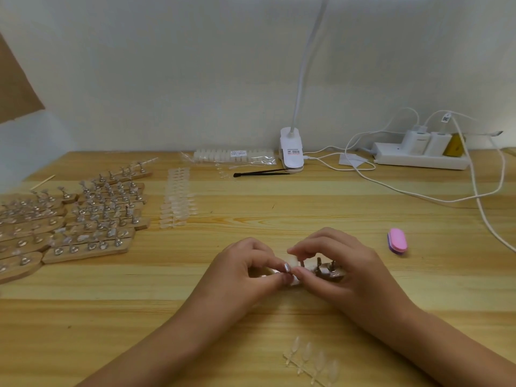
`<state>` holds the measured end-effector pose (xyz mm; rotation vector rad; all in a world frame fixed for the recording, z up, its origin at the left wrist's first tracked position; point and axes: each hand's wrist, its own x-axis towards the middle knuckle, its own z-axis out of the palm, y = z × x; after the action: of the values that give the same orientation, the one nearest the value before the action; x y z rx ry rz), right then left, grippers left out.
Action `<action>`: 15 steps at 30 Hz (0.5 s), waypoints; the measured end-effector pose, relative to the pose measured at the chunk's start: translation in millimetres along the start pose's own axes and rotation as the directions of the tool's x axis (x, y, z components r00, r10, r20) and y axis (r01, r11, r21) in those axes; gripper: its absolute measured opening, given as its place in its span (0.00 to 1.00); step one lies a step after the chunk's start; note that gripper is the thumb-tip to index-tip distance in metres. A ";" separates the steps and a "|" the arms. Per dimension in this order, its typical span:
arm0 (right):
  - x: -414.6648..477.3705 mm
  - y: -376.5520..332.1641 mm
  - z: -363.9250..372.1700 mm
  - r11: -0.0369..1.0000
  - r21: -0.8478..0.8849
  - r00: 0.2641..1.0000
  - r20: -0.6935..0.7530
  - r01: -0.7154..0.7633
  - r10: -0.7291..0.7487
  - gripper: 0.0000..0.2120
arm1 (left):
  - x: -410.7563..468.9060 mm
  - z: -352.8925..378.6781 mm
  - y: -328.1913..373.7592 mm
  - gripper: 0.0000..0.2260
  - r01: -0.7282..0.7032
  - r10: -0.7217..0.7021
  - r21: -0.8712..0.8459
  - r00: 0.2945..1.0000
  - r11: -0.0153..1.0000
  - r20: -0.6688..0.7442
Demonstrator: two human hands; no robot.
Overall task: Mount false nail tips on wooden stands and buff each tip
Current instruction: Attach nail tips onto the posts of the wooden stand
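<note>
A small clear nail tip (294, 281) is pinched by the left hand (245, 265) and the right hand (346, 265), beside a brown wooden peg stand (327, 272), toward the light wooden bench's (307, 213) front edge.

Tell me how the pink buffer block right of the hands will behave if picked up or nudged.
The pink buffer block looks like layered foam, pink over purple, so probably light and squashy. It lies flat on the table on a broad face, so a nudge should slide it, not roll it. Its matte surface likely grips well.
</note>
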<state>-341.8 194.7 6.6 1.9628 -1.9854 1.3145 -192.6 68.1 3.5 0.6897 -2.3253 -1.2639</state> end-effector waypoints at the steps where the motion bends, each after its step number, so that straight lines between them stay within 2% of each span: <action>1: 0.5 -0.1 0.9 1.000 -0.016 1.000 0.006 0.007 -0.007 0.08 | 0.2 -0.4 -0.1 0.03 -0.003 0.003 -0.001 1.000 1.000 0.008; 8: 1.0 -2.4 2.6 0.991 -0.130 0.999 0.042 0.039 -0.033 0.12 | -0.1 -0.8 -0.1 0.07 -0.045 0.043 0.036 0.998 0.998 0.051; 12: 1.3 -0.6 4.4 0.979 -0.182 0.995 0.056 0.087 -0.078 0.10 | -1.0 -0.1 -0.6 0.03 -0.044 0.043 0.027 0.999 0.999 0.017; 15: -0.7 3.4 5.8 0.972 -0.213 0.994 0.034 0.104 -0.099 0.10 | -1.5 0.2 -0.5 0.05 -0.019 0.019 0.027 1.000 0.999 -0.013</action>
<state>-341.6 191.3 0.8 1.9570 -1.9160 1.0130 -191.4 68.9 2.8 0.6812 -2.3364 -1.2186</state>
